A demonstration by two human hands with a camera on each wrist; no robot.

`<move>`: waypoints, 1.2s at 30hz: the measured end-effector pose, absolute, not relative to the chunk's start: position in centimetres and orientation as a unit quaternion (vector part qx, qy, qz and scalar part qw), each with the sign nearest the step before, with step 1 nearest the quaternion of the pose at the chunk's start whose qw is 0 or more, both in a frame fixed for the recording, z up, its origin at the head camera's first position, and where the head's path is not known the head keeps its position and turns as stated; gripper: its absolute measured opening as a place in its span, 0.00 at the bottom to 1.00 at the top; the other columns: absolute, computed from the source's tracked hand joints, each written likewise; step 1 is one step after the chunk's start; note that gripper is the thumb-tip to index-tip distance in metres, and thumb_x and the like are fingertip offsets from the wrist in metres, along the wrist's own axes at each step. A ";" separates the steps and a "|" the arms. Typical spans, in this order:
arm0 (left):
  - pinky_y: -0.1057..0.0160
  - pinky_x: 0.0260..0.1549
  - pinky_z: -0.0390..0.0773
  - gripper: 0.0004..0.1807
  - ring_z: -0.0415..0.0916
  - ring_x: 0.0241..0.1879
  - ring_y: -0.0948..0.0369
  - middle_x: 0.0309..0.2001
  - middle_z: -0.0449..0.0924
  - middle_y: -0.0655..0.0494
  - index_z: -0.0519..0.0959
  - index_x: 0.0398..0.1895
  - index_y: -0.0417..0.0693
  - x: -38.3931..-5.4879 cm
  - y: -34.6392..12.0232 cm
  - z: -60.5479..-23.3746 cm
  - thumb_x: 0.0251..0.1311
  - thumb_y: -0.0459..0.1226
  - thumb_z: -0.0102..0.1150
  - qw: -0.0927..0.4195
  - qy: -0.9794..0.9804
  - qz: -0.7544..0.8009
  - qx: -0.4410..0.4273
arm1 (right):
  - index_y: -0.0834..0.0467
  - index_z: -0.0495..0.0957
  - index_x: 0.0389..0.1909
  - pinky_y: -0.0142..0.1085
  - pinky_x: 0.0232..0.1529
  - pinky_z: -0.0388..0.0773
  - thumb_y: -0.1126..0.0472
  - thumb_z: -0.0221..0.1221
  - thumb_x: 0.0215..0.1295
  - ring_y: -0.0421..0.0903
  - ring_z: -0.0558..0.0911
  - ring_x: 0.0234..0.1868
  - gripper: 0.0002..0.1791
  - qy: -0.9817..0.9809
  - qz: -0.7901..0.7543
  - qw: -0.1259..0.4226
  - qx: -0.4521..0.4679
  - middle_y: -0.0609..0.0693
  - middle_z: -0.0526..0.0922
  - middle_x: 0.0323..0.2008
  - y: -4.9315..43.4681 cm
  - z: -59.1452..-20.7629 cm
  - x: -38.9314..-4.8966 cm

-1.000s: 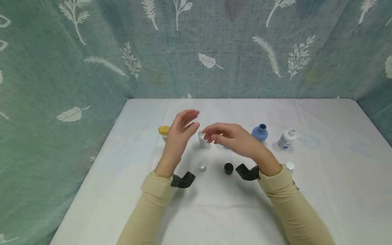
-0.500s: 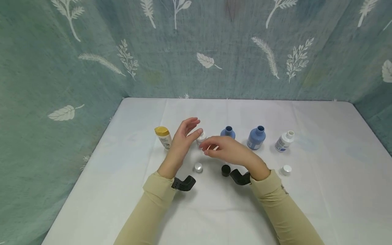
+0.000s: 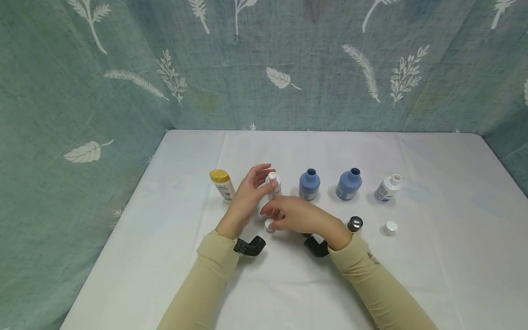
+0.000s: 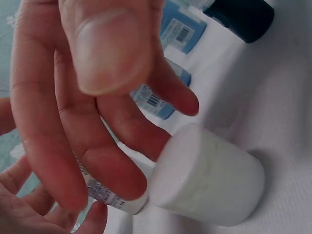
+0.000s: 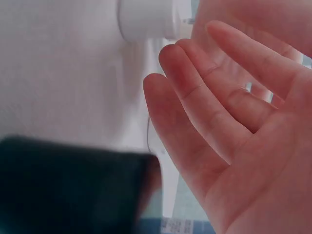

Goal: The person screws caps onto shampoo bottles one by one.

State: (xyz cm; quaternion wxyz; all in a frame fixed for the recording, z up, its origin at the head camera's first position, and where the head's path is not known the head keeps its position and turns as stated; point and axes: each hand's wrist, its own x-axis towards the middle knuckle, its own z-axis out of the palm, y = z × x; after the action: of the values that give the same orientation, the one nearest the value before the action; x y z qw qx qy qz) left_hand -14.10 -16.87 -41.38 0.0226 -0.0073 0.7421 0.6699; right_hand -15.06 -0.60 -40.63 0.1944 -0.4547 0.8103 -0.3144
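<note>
A small white bottle with an uncovered neck stands in the middle of the table. My left hand curves loosely around its left side, thumb in front and fingers behind. I cannot tell whether it touches. My right hand is low over a small white cap, thumb and fingers around it. In the left wrist view this cap stands just beside the right fingertips, with part of the white bottle behind them. The right wrist view shows the cap just beyond the relaxed right fingers.
A yellow-topped bottle stands at left. Two blue bottles and another white bottle line up at right, all uncapped. In front of them lie a dark cap and a white cap. Another dark cap is mostly hidden beneath the right wrist.
My right hand has come down and nearer to me, from beside the white bottle to the cap. The left hand has lowered beside the bottle. A dark cap at right has come into view.
</note>
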 end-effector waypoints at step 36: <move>0.56 0.58 0.54 0.18 0.65 0.55 0.63 0.55 0.70 0.54 0.68 0.55 0.47 -13.3 -17.0 -40.5 0.61 0.34 0.49 0.087 0.719 0.689 0.017 | 0.52 0.78 0.39 0.29 0.36 0.69 0.63 0.57 0.53 0.37 0.73 0.32 0.11 0.858 -0.258 0.083 -0.437 0.41 0.77 0.34 0.6 -39.8 -15.8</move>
State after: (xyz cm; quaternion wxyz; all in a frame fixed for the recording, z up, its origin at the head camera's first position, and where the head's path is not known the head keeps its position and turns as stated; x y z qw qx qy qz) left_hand -13.28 -16.96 -40.52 0.0872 0.0173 0.7189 0.6894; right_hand -15.79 0.58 -39.81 0.0826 -0.4371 0.8578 -0.2576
